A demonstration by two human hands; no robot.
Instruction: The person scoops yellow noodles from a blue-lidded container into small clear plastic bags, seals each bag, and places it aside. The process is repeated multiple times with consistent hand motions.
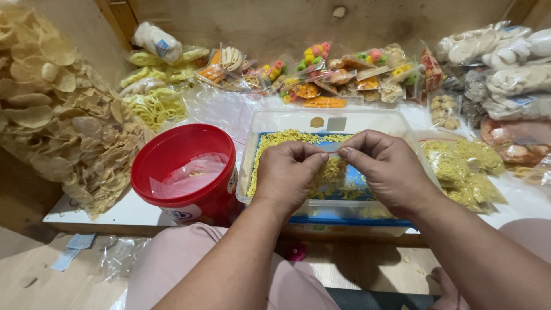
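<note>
Your left hand (pixel 287 172) and right hand (pixel 384 166) pinch 1 small clear bag (pixel 332 166) of yellow noodle snack over the tub (pixel 258 123); tub half-full, filled packs (pixel 465 166) piled right.

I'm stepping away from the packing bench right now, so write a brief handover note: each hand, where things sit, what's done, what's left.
Left hand and right hand: both pinch the top of a small clear bag of yellow noodle snack, over the clear tub of loose snack.
Done: filled bags lie right of the tub.
Left: the seal on this bag can't be judged; much snack remains in the tub.
Red bucket stands left of the tub.
</note>
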